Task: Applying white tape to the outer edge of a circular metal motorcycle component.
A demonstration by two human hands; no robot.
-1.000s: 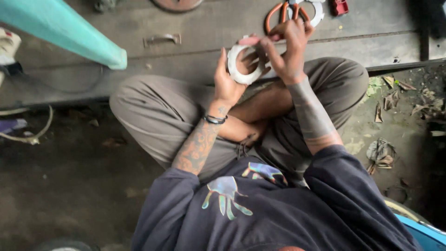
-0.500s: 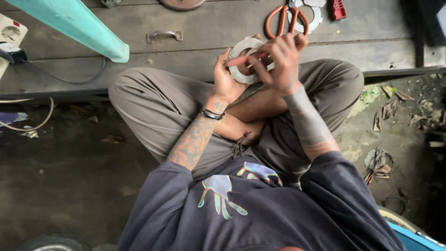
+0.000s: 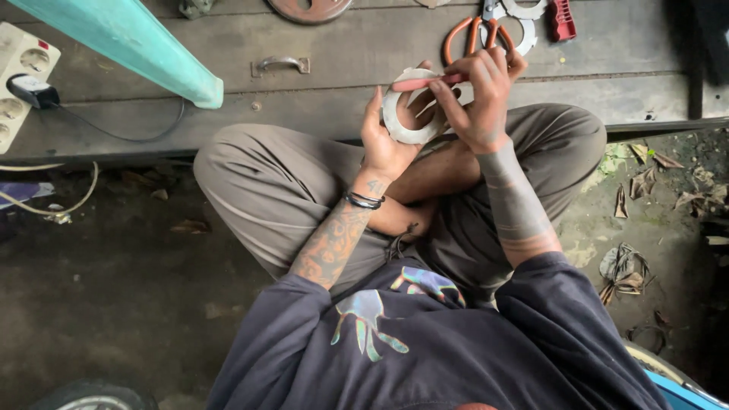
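Observation:
I sit cross-legged before a low wooden board. My left hand holds a flat pale ring-shaped gasket upright by its lower rim. My right hand grips a slim red-handled tool and lays its tip across the top of the ring. Both hands meet above my knees, close to the board's edge.
On the board lie orange-handled snips, a white ring, a small red part, a round rusty disc and a metal handle. A teal post slants at left beside a power strip. Dry leaves lie at right.
The view has drifted so the hands sit lower in frame. My right hand has shifted from the ring's right side across its top with the red tool.

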